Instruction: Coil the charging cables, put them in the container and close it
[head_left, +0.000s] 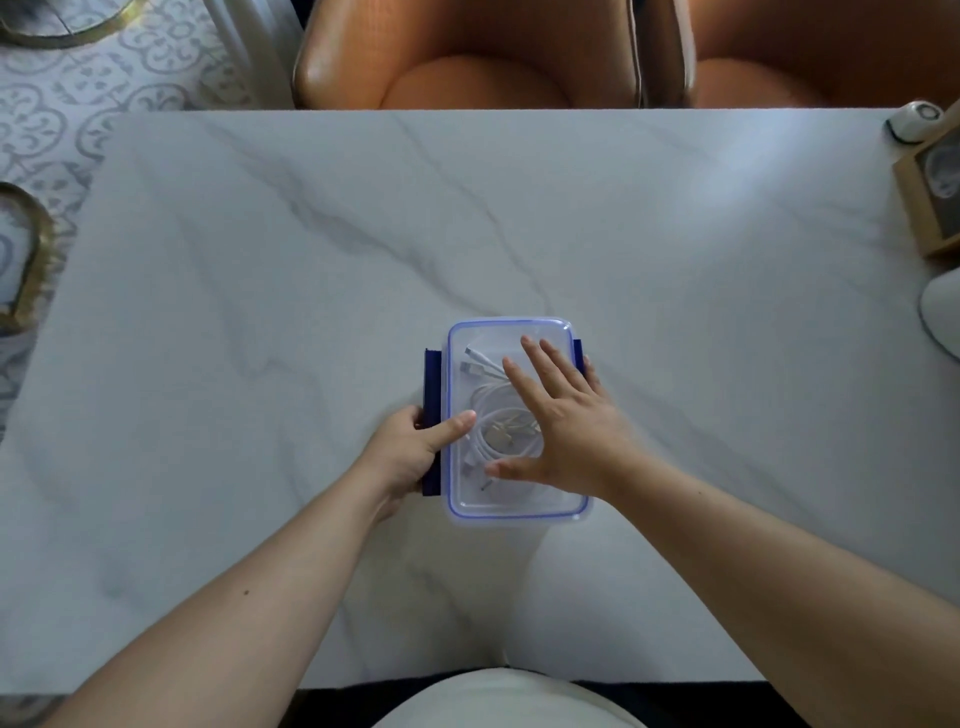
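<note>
Right hand (566, 426), fingers spread, presses the container lid (511, 330) flat; left hand (410, 452) pinches the clip (432, 382) at the lid's left edge: snap it down under steady pressure.

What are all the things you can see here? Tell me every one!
table: one, white marble with grey veins, middle.
container: one, clear with blue-rimmed lid on, near side of the table.
charging cables: white, coiled inside the container; number unclear.
clips: two, dark blue, container's left and right sides.
chairs: two, orange, beyond the table.
wooden frame: one, tan, table's right edge.
gold-rimmed things: two, far left.
left hand: one, grips the container's left side, thumb on lid.
right hand: one, flat on the lid.
</note>
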